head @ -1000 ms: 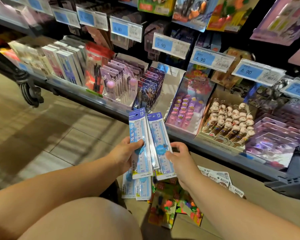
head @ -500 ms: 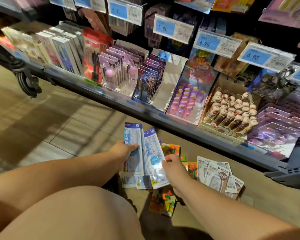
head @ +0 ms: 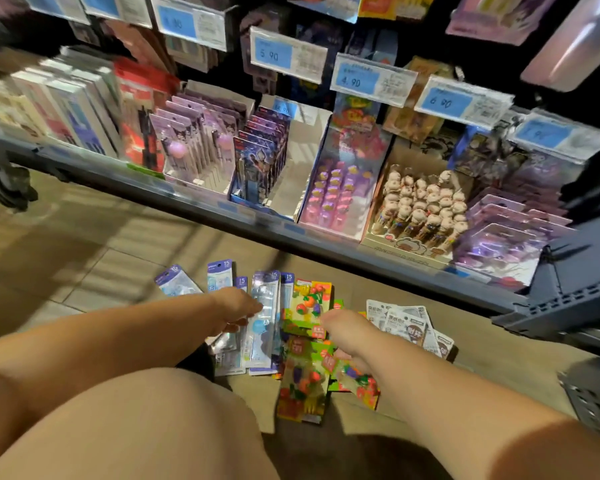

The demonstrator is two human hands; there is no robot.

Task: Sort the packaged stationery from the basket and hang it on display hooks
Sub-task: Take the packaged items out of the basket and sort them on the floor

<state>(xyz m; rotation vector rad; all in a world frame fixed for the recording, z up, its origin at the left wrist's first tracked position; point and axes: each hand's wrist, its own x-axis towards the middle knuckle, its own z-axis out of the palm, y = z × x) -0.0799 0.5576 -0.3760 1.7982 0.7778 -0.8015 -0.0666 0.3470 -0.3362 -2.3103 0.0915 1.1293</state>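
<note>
Our left hand touches blue-topped clear ruler packs on the tiled floor, our right hand is over green fruit-printed packs; we cannot tell either grip.

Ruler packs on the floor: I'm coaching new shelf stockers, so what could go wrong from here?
1. The ruler packs overlap the fruit-print packs beside them, so the sorted kinds may mix when the left hand or right hand lifts a pile.
2. All piles, the white packs too, lie loose on the floor close to the person's knee, so they could be knelt on and creased.
</note>
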